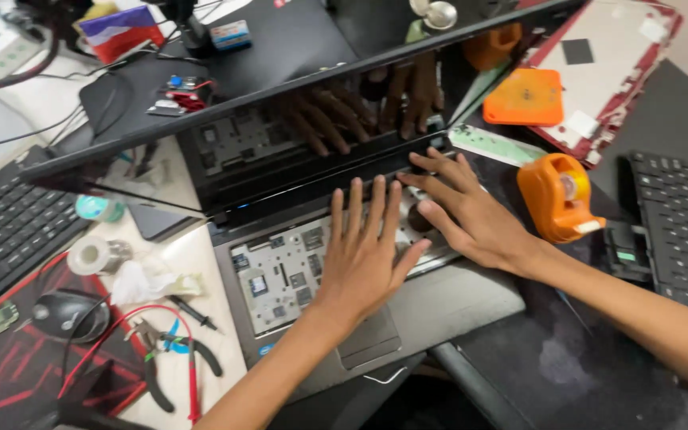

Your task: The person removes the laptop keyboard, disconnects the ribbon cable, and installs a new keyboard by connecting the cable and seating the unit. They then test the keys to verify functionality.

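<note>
Head cam: laptop [439, 306] sits center on the desk w/ its keyboard off, bare tray showing, screen [280, 151] tilted up. Left hand [364, 255] lies flat on the tray, fingers spread, not gripping anything. Right hand [463, 215] is next to it, fingers loose and splayed, tips at the hinge strip, thumb touching the left hand. Orange tape dispenser [555, 195] just right of the laptop, loose keyboard [674, 227] further right. Pliers [173, 362] and mouse [69, 314] on the left.
</note>
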